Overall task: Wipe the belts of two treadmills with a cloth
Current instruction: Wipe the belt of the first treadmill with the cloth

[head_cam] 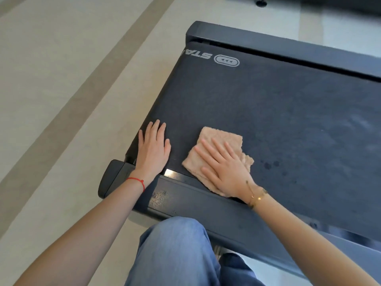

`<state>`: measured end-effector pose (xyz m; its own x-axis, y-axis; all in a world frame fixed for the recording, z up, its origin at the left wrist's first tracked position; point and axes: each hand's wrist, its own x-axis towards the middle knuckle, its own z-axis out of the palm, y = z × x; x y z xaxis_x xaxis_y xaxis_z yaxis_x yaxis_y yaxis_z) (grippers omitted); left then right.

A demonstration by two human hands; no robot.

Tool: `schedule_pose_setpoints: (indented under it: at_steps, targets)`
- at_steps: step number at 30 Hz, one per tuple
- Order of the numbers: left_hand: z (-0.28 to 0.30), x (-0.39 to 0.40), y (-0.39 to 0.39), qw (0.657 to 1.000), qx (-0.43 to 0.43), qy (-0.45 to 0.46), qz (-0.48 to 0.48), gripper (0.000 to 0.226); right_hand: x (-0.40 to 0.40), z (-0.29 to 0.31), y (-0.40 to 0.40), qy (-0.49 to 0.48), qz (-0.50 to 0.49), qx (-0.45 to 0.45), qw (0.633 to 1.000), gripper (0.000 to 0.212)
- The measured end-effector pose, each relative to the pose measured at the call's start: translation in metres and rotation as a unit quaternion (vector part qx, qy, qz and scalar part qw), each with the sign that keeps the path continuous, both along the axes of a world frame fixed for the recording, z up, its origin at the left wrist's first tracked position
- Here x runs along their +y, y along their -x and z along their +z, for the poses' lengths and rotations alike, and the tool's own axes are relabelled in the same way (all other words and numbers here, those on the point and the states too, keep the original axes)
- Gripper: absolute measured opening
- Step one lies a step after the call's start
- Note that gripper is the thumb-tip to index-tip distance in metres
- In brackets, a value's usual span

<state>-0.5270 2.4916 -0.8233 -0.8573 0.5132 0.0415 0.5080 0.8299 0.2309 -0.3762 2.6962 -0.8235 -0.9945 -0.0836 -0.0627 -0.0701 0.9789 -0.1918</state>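
Both arms reach forward, left grip (153, 146) and right grip (223, 165) flat, fingers straight, palms down.

You are looking at an evenly lit, bright scene with soft daylight and no hard shadows. On the treadmill belt (268, 104) the far right part shows a pale, hazy sheen, and a small bright glint sits on the near side rail (206, 203) at the belt's edge, just beside your left hand (153, 150). The floor (61, 100) stripes left of the belt bow in a curve from the wide lens. Beyond the belt's far rail the background is soft and blurred; your hands are sharp.
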Motion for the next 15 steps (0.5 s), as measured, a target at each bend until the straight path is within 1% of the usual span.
schedule_pose_setpoints:
  at_steps: [1,3,5,6,7,8,11,12,15]
  targets:
    - [0.001,0.0,-0.002,1.0,-0.006,-0.003,-0.002,0.052,0.01,0.0,-0.009,-0.003,-0.015,-0.001,1.0,0.057]
    - [0.004,0.005,-0.008,1.0,-0.016,-0.009,-0.016,0.052,0.037,0.001,-0.021,-0.013,-0.101,0.009,0.995,0.058]
    - [0.006,0.016,-0.017,0.999,-0.021,-0.008,-0.044,0.051,0.065,0.005,-0.024,0.0,-0.224,-0.009,0.974,0.058]
    - [0.007,0.023,-0.022,0.998,-0.022,-0.009,-0.058,0.051,0.07,0.008,-0.024,0.014,-0.269,-0.022,0.963,0.057]
    - [0.008,0.031,-0.028,0.997,-0.023,-0.01,-0.069,0.05,0.066,0.01,-0.025,0.016,-0.284,-0.027,0.958,0.057]
    - [0.008,0.04,-0.033,0.997,-0.025,-0.012,-0.079,0.05,0.056,0.011,-0.028,0.005,-0.269,-0.028,0.963,0.057]
    - [0.009,0.066,-0.043,0.995,-0.034,-0.023,-0.087,0.051,0.018,0.007,-0.05,-0.032,-0.138,-0.021,0.99,0.06]
    - [0.009,0.074,-0.044,0.995,-0.034,-0.024,-0.087,0.051,0.015,0.006,-0.057,-0.025,-0.118,-0.028,0.992,0.059]
    - [0.007,0.094,-0.044,0.996,-0.025,-0.019,-0.088,0.051,0.029,0.006,-0.058,0.003,-0.107,-0.029,0.994,0.057]
